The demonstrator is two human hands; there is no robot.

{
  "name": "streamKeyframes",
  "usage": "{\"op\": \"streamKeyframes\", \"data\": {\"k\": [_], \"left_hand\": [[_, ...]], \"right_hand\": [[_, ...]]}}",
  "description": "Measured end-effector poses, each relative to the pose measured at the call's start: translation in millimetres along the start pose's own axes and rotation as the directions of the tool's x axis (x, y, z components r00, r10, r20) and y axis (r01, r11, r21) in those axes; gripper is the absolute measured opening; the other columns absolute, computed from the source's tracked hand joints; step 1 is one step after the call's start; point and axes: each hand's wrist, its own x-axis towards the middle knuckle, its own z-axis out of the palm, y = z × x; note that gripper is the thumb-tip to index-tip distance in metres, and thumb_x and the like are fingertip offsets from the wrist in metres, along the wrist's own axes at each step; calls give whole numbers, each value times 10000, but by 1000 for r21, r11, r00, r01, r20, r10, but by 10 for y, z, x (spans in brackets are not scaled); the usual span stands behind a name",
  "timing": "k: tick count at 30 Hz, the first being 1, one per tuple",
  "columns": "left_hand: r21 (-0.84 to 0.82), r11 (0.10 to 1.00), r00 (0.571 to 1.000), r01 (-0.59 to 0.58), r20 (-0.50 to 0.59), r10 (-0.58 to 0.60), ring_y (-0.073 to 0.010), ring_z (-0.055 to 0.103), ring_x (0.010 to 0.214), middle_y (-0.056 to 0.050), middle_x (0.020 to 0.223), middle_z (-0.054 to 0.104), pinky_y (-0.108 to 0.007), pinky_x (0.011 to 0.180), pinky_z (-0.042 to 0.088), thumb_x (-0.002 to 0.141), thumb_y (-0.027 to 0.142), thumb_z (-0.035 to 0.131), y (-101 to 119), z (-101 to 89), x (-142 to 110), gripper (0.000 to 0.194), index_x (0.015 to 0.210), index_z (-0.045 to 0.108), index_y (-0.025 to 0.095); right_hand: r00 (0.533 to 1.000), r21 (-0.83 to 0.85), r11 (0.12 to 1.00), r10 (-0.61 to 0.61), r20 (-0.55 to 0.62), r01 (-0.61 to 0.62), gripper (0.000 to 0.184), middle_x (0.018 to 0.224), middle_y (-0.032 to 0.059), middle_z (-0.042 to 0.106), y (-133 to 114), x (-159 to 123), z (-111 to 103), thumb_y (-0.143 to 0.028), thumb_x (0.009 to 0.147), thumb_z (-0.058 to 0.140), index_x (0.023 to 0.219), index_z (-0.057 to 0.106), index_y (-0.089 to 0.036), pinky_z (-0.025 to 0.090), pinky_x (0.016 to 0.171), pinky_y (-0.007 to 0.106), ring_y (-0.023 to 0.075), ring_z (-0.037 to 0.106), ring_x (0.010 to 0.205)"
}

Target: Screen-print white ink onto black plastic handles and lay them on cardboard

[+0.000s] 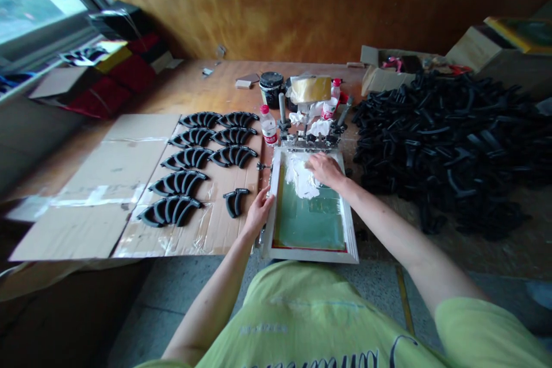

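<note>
Pale, ridged rails, probably light, stiff metal, form the frame over the worktop; hold it by its sides. The left grip grasps its left edge; whether the right grip, over white paste, grasps anything, I cannot tell. Smooth green mesh looks taut, fragile; the paste, slippery.

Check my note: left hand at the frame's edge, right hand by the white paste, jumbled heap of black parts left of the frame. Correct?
No: the heap of black parts lies right of the frame, as the head view shows. The rest stands.
</note>
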Motion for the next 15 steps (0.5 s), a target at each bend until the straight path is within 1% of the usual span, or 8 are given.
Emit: {"op": "streamKeyframes", "data": {"k": [2,4,6,7,9,11,12,15], "left_hand": [[4,1000,1000,-4,-11,4,-175,635,791,-53,933,713,-253,686,474,797,566,610,-19,2,6,683,1353,557,173],[30,999,1000,-12,-22,12,-184,641,818,-53,929,713,-267,721,484,801,559,611,-35,2,14,661,1339,572,177],[55,998,1000,-16,-26,17,-189,644,835,-51,927,712,-274,748,487,809,553,605,-41,1,20,644,1333,579,180],[65,998,999,-15,-27,17,-190,646,833,-51,925,712,-275,749,486,813,553,600,-39,0,21,639,1330,581,178],[77,997,999,-13,-35,16,-190,646,820,-54,917,714,-272,735,482,821,556,587,-28,-4,17,628,1317,589,170],[79,997,999,-8,-41,11,-185,644,800,-56,910,716,-262,700,475,820,561,586,-14,-11,8,624,1305,594,169],[77,997,999,-3,-39,6,-181,641,787,-56,908,717,-255,676,468,818,564,588,-9,-15,4,628,1310,589,173],[66,998,1000,7,-17,-6,-165,626,731,-52,906,715,-233,599,436,816,567,591,4,-24,-6,649,1344,558,191]], "right_hand": [[989,-5,990,-141,41,141,173,893,118,653,-57,-222,-34,-50,813,503,877,635,-140,415,806,347,254,558,921],[958,22,961,-277,78,276,192,880,100,651,-92,-380,-112,-28,785,513,867,636,-150,408,785,328,239,558,904],[934,60,940,-340,106,336,170,857,78,651,-101,-425,-193,-39,781,539,837,633,-169,402,760,311,224,561,876],[935,74,941,-336,115,330,142,840,66,651,-101,-409,-220,-60,786,559,819,630,-178,399,743,304,218,562,859],[959,72,963,-267,92,261,99,827,55,648,-109,-353,-227,-98,801,586,804,627,-188,395,724,299,213,560,846],[982,44,981,-188,23,187,121,844,68,647,-137,-337,-173,-82,810,567,821,635,-182,398,733,307,224,553,869],[984,35,984,-176,-11,176,152,860,81,647,-155,-359,-134,-59,811,545,837,642,-174,403,748,316,233,548,891],[970,71,968,-239,-38,241,200,879,97,648,-184,-477,-52,-33,816,518,872,660,-161,419,790,335,246,545,929]]}}
